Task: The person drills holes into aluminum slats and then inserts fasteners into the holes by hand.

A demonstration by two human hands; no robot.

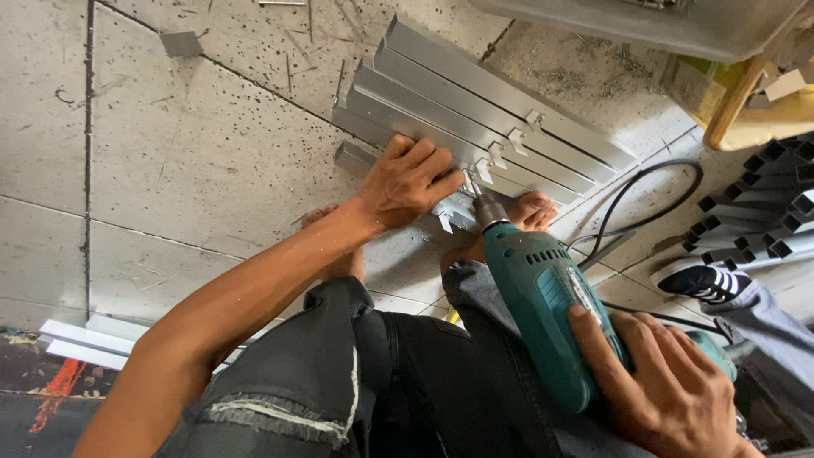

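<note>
My left hand [413, 181] presses down on the near ends of several silver aluminium profiles [475, 106] lying side by side on the tiled floor, each with a small bracket [518, 140]. My right hand [670, 383] grips the handle of a teal electric drill [539, 293]. Its bit points down at the profile end just right of my left fingers. My bare feet [532, 210] rest on the floor beside the profiles, partly hidden by my arm and the drill.
The drill's black cable [646, 197] loops over the floor at right. A stack of dark square tubes [763, 212] lies at far right. Another person's striped shoe [700, 282] and grey trouser leg sit nearby. White profile offcuts [85, 339] lie at lower left.
</note>
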